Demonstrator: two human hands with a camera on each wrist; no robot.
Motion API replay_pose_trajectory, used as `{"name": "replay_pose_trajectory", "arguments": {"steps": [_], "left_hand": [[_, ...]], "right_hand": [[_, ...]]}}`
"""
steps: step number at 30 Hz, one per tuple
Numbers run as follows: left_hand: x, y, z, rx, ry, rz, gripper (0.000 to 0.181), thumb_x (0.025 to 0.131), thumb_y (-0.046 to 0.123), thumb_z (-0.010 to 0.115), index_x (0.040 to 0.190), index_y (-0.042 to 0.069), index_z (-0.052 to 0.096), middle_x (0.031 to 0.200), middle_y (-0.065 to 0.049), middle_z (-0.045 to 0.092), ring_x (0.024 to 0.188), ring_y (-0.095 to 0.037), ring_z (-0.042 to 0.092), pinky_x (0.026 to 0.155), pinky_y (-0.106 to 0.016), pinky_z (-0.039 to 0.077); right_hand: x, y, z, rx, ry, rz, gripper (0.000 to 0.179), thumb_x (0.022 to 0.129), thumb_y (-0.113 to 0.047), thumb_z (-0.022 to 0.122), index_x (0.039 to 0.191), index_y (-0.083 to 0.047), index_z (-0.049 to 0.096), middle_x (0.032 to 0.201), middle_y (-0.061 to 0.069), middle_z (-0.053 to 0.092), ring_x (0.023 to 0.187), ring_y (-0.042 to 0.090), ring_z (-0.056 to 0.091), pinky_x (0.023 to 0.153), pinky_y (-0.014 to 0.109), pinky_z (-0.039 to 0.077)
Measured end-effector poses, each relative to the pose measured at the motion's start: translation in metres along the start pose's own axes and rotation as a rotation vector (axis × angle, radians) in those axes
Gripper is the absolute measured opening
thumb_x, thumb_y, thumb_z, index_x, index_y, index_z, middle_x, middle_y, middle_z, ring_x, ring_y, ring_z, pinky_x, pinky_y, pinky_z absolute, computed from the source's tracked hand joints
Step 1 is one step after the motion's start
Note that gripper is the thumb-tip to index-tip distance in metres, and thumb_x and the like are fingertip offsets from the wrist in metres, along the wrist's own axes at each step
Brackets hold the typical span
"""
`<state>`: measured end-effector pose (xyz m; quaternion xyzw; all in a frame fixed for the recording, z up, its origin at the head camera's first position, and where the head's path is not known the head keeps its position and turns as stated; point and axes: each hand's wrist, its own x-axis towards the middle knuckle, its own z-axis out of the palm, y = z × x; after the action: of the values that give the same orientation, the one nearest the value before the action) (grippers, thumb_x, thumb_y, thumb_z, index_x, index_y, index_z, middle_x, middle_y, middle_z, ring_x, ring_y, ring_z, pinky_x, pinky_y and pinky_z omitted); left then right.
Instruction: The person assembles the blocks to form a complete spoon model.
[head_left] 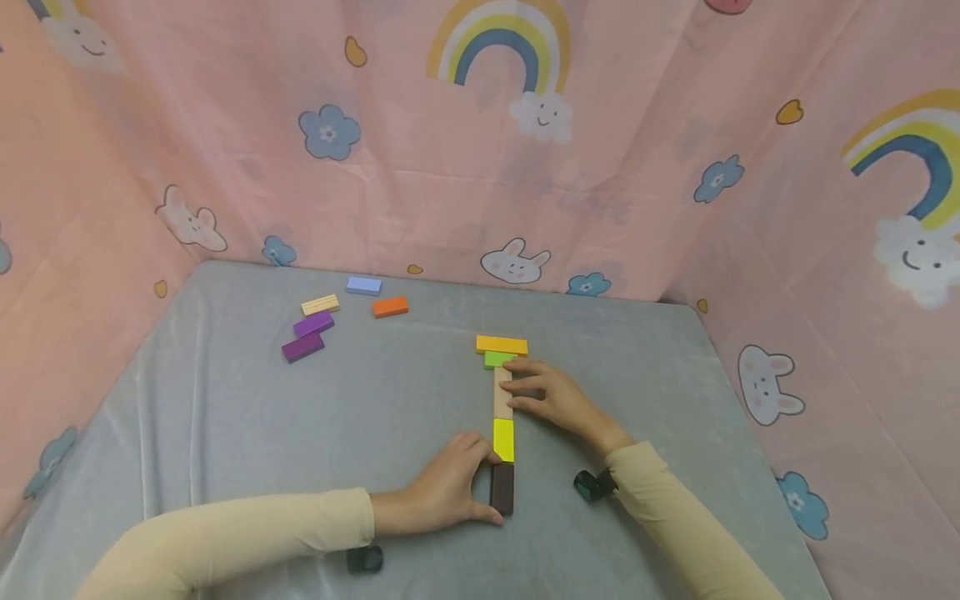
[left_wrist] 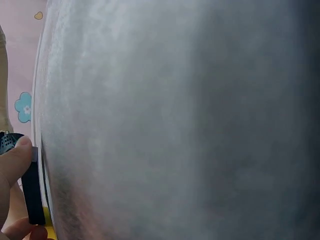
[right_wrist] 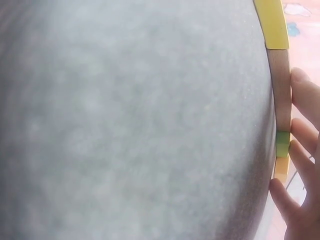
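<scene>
My left hand (head_left: 442,487) pinches a dark brown block (head_left: 502,489) end to end, thumb at its near end and fingertips at its far end. The same dark block (left_wrist: 33,192) shows at the left edge of the left wrist view. Beyond it, in one line, lie a bright yellow block (head_left: 503,440), a natural wood block (head_left: 502,392) and a green block (head_left: 498,359). An orange-yellow block (head_left: 502,344) lies crosswise at the far end. My right hand (head_left: 562,400) has its fingers extended, the tips touching the wood block (right_wrist: 281,90) and the green block (right_wrist: 282,144).
Toward the back left of the grey cloth (head_left: 247,400) lie a light blue block (head_left: 363,286), an orange block (head_left: 390,307), a pale striped block (head_left: 320,305) and two purple blocks (head_left: 313,324). A pink printed curtain (head_left: 390,217) surrounds the table's back and sides.
</scene>
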<state>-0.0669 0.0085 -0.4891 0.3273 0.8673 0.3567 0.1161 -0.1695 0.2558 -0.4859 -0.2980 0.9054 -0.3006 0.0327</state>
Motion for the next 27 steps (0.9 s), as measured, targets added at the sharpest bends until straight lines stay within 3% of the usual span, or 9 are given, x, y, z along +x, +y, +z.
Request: {"name": "replay_pose_trajectory", "arguments": {"steps": [27], "left_hand": [[0.0034, 0.0034, 0.0017, 0.157, 0.014, 0.02, 0.072, 0.066, 0.05, 0.088, 0.121, 0.017, 0.056, 0.113, 0.005, 0.058, 0.101, -0.008, 0.05, 0.09, -0.025, 0.049]], "right_hand": [[0.0003, 0.0015, 0.0015, 0.004, -0.003, 0.018, 0.036, 0.088, -0.032, 0.074, 0.123, -0.023, 0.071, 0.144, -0.002, 0.057, 0.141, 0.025, 0.047, 0.117, 0.051, 0.037]]}}
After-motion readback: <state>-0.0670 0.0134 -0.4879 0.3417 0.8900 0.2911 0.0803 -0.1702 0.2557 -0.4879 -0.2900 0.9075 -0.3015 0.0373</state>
